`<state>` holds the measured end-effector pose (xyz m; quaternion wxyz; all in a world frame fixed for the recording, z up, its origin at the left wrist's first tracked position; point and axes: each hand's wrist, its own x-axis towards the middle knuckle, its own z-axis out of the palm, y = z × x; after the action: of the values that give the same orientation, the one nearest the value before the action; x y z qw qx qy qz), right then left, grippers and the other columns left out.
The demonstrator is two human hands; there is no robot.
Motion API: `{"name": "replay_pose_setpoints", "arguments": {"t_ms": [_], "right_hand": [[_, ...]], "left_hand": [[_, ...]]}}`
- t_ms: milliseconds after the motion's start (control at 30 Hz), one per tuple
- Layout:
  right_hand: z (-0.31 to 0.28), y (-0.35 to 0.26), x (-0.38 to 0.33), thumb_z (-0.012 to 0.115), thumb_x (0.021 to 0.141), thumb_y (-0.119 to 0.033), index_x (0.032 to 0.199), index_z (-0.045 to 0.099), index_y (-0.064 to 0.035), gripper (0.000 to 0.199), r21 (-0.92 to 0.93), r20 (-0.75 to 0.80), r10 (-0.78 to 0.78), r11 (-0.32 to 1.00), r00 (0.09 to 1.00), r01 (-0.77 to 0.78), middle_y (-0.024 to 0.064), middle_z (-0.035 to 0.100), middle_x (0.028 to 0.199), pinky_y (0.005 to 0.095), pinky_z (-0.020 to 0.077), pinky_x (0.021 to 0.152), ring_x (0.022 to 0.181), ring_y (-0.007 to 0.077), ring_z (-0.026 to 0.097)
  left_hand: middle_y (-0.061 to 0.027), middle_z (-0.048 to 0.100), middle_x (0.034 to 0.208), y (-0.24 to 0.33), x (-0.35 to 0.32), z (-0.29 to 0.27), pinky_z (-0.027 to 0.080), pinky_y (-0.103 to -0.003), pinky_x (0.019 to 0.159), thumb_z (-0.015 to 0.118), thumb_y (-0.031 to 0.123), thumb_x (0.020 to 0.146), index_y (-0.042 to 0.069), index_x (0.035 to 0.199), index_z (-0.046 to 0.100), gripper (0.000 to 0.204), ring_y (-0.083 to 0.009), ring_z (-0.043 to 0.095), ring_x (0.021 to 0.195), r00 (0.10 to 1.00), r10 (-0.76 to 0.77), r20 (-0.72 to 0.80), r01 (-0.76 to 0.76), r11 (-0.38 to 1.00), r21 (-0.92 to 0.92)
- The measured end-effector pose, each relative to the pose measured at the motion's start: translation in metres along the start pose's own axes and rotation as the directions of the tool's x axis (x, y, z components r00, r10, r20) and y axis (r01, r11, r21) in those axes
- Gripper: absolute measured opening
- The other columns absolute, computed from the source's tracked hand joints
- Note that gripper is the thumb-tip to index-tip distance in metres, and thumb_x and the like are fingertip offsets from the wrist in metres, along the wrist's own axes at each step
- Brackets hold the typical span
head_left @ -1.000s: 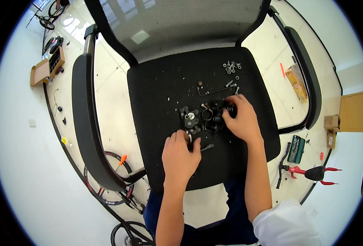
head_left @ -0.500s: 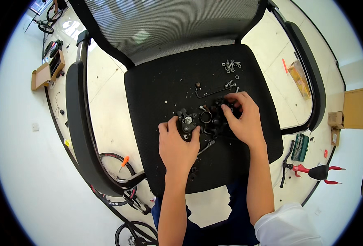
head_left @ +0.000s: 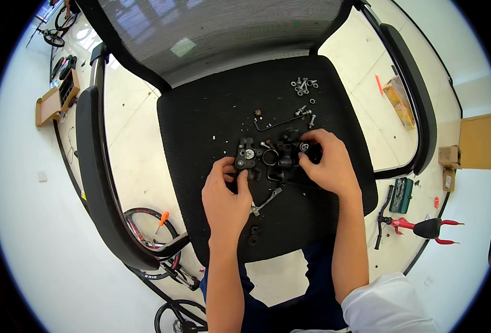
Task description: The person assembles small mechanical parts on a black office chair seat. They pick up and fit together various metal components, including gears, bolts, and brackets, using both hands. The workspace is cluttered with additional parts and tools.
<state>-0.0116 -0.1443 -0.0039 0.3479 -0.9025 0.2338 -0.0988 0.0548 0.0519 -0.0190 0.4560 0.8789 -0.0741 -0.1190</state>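
Note:
A black brake caliper (head_left: 245, 157) with a silver round centre lies on the black chair seat (head_left: 190, 139). My left hand (head_left: 227, 197) is at its lower left edge, thumb and forefinger apart. In my right hand (head_left: 334, 166), thumb and fingers close on a small black part (head_left: 304, 147) with a silver bolt end; much of it is hidden. Between the hands lie a black ring clamp (head_left: 270, 157) and several dark parts. A silver lever (head_left: 266, 202) rests nearer me, beyond two small dark pieces (head_left: 253, 235).
At the seat's far right are silver bolts and washers (head_left: 303, 85), with a hex key (head_left: 278, 123) nearer. Armrests (head_left: 92, 161) flank the seat. On the floor are a bicycle wheel (head_left: 151, 225), an open cardboard box (head_left: 48, 105), a green toolbox (head_left: 402, 195) and a red balance bike (head_left: 403, 223).
My left thumb has drawn in toward the forefinger, and the hand has backed off the caliper toward me. A silver bolt end now shows at my right fingertips. The whole view has shifted slightly.

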Motion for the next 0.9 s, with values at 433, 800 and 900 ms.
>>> {"name": "replay_pose_setpoints", "arguments": {"t_ms": [433,800,900], "right_hand": [[-0.006,0.008,0.007,0.066,0.080,-0.005,0.099,0.065,0.0025,0.021,0.506,0.034,0.178,0.846,0.983,-0.170,0.0082,0.068,0.090,0.0282,0.0528,0.070,0.079,0.0145,0.064],[-0.009,-0.003,0.006,0.068,0.081,-0.001,0.107,0.061,0.0029,0.027,0.722,0.207,0.182,0.635,0.961,-0.276,0.0088,0.066,0.098,0.0255,0.0517,0.078,0.085,0.0125,0.063],[-0.007,-0.008,0.005,0.070,0.078,0.004,0.110,0.059,0.0028,0.034,0.723,0.283,0.106,0.629,0.953,-0.285,0.0091,0.064,0.100,0.0252,0.0525,0.080,0.088,0.0130,0.064]], "left_hand": [[-0.0101,0.058,0.074,0.015,-0.012,-0.024,0.047,-0.035,0.063,0.085,0.030,0.067,0.000,0.090,0.059,0.046,-0.0218,0.058,0.065,0.951,-0.266,0.158,0.196,0.914,0.355],[-0.0093,0.061,0.084,-0.014,-0.026,-0.041,0.051,-0.027,0.060,0.080,0.002,0.070,-0.003,0.090,0.067,0.025,-0.0139,0.060,0.065,0.894,-0.013,0.447,-0.038,0.994,0.106],[-0.0093,0.062,0.089,-0.016,-0.022,-0.045,0.053,-0.026,0.064,0.075,-0.002,0.075,-0.003,0.094,0.067,0.021,-0.0152,0.065,0.073,0.891,0.057,0.450,-0.040,0.998,-0.046]]}}
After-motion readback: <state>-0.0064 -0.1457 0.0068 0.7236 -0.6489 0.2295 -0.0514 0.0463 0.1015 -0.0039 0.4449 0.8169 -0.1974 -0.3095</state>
